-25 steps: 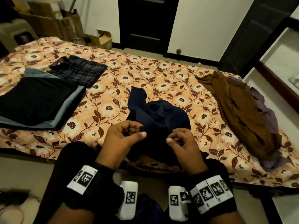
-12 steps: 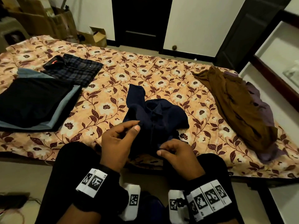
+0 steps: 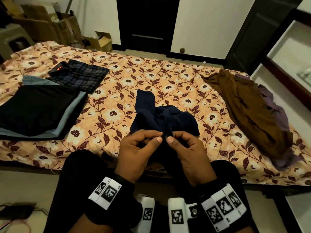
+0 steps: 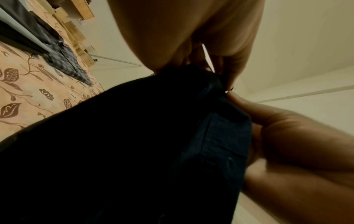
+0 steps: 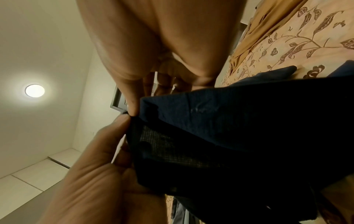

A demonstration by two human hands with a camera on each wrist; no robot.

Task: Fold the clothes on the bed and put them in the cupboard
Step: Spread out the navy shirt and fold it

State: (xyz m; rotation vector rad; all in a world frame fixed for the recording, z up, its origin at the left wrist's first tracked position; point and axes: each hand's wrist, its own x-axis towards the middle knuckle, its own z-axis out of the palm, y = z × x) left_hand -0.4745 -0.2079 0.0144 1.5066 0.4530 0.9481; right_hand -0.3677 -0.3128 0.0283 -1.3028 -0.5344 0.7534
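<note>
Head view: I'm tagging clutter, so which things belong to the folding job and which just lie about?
Job: navy shirt pinched by left hand and right hand; brown garment; folded pile; checked shirt.
Lying about: cardboard boxes; door.

No readable text anywhere; the wrist bands (image 3: 105, 192) carry only black-and-white square marker patterns.
</note>
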